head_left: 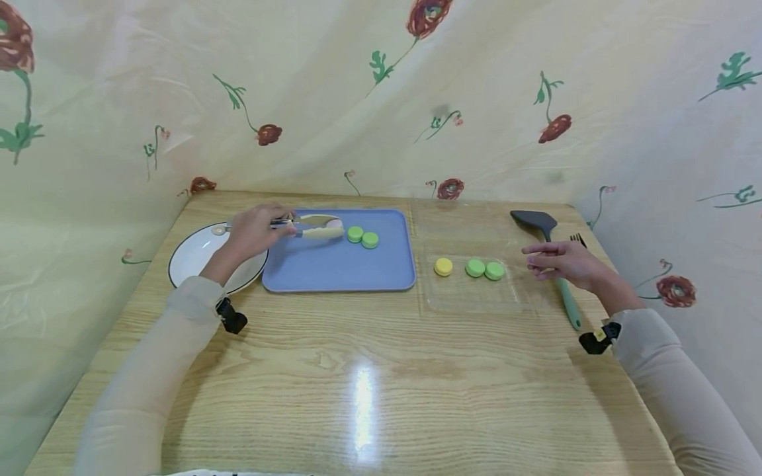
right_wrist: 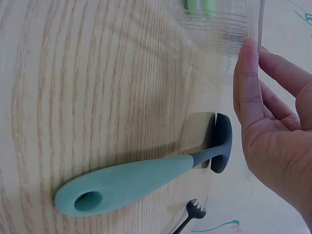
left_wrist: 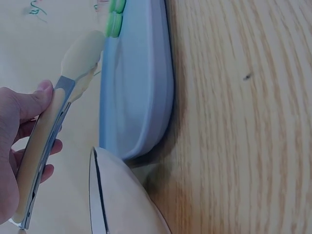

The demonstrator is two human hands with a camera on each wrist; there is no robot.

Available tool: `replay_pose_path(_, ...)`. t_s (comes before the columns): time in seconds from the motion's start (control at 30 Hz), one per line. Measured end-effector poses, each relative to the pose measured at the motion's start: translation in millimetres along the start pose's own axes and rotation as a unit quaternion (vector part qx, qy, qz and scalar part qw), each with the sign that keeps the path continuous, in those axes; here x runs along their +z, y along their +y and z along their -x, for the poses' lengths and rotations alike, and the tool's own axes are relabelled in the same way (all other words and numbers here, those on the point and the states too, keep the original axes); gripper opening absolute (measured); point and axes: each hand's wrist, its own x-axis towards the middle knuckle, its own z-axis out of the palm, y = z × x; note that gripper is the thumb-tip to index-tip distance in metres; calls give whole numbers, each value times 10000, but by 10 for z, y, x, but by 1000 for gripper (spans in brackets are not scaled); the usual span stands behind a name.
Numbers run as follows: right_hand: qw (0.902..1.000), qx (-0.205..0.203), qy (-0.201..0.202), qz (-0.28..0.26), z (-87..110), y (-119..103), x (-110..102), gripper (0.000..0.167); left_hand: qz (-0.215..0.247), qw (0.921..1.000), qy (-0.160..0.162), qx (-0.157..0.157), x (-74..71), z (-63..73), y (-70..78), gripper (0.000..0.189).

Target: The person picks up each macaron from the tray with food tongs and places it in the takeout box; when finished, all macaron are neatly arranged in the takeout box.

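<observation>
My left hand [head_left: 253,231] grips a pair of tongs [left_wrist: 41,146] with cream tips, above the left part of a blue tray [head_left: 333,274]. Between the tong tips is a pale pink macaron [head_left: 335,225]; the left wrist view does not show it. Two green macarons [head_left: 362,237] lie on the tray, just right of the tips. At the right, my right hand [head_left: 562,262] pinches the edge of a clear plastic box [head_left: 470,301] between thumb and fingers. Inside the box sit a yellow macaron [head_left: 443,266] and two green macarons [head_left: 485,268].
A white plate [head_left: 187,261] with a dark rim stands left of the tray, partly under my left arm. Right of the box lie a spatula [right_wrist: 131,183] with a mint handle and a dark fork [right_wrist: 195,209]. A flowered cloth [head_left: 333,99] hangs behind the table.
</observation>
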Motion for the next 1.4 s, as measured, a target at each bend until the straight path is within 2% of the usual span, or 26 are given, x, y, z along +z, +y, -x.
replay_pose_path(0.2, 10000, -45, -38, 50, 2, 17, -10, 43, 50, 9998, 205, 3, -29, 20, 65, 36)
replay_pose_path(0.37, 9999, -94, -17, 79, -5, 49, -17, 49, 56, 9994, 329, 111, -45, 22, 201, 38)
replay_pose_path(0.57, 9999, -115, -29, 99, 1, 45, -17, 50, -30, 9967, 555, 594, -33, -33, 414, 39)
replay_pose_path(0.73, 9999, -126, -16, 83, 3, 39, -9, 51, -105, 9906, 783, 1114, -9, -102, 597, 39)
replay_pose_path(0.83, 9999, -113, -18, 75, 2, 37, -10, 53, 8, 9868, 848, 1382, 4, -137, 723, 38)
replay_pose_path(1.0, 10000, -75, -23, 60, -4, 31, -16, 52, 174, 9824, 798, 1679, 60, -210, 918, 36)
replay_pose_path(1.17, 9999, -80, -60, 53, -9, 20, -16, 43, 232, 9797, 692, 1869, 126, -280, 1101, 35)
replay_pose_path(1.3, 10000, -34, -50, 21, -5, 11, -11, 37, 269, 9738, 676, 2154, 178, -327, 1239, 36)
replay_pose_path(1.4, 10000, -36, -51, 24, -7, 8, -11, 39, 275, 9700, 617, 2336, 220, -357, 1338, 36)
